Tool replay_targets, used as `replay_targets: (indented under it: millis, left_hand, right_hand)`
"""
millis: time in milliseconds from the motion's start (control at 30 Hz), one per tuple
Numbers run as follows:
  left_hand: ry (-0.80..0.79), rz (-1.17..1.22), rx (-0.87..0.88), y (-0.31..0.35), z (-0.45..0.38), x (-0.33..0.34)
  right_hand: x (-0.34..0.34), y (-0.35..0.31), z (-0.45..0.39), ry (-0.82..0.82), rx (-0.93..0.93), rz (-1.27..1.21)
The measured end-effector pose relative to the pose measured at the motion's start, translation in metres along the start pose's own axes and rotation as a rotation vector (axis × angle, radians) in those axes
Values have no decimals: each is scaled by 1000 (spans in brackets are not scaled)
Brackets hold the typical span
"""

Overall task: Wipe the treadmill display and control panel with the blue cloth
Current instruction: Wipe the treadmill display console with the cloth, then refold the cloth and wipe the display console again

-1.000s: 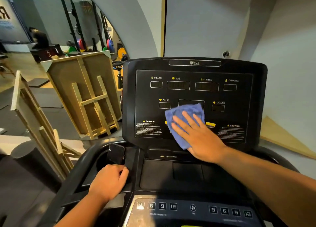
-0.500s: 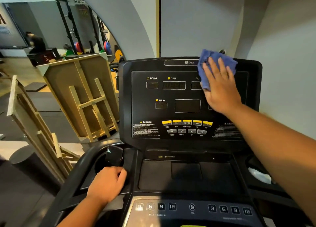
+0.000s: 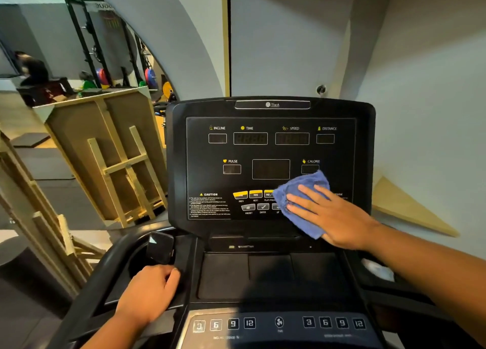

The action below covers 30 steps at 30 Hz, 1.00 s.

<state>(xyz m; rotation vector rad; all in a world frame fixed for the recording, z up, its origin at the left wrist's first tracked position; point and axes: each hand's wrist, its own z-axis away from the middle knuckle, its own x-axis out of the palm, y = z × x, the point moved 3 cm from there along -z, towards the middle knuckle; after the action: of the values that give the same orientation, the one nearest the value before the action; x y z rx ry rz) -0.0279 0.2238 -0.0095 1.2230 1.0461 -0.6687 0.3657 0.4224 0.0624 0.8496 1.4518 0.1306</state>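
The black treadmill display (image 3: 271, 151) stands upright in front of me, with small readout windows and a row of yellow and grey buttons (image 3: 252, 200) low on it. My right hand (image 3: 331, 216) lies flat on the blue cloth (image 3: 302, 204) and presses it against the lower right of the display, covering the right-hand buttons. My left hand (image 3: 148, 293) rests closed on the left edge of the console tray, beside a small black device (image 3: 160, 247). The lower control panel (image 3: 278, 323) with numbered keys lies nearest me.
Wooden frames (image 3: 115, 162) lean against each other on the left. Weight racks (image 3: 105, 49) and a person (image 3: 31, 68) show far back left. A grey wall (image 3: 434, 112) stands close behind and right of the treadmill, with a wooden board (image 3: 405, 206) leaning on it.
My right hand has swept the cloth from the lower middle of the display up to its top right, then down to the lower right. My left hand has stayed put.
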Motion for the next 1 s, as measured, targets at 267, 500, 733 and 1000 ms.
replay_targets:
  millis: [267, 500, 733, 1000]
  left_hand:
    - [-3, 7, -15, 1, -1, 0]
    - [4, -1, -14, -3, -1, 3]
    - [-16, 8, -9, -2, 0, 2]
    - [16, -167, 16, 13, 8, -7]
  right_hand:
    - [-53, 112, -37, 188, 497, -148]
    - [-18, 43, -16, 321, 912, -384]
    - [1, -55, 21, 19, 808, -492]
    - [-67, -90, 20, -44, 702, -1216]
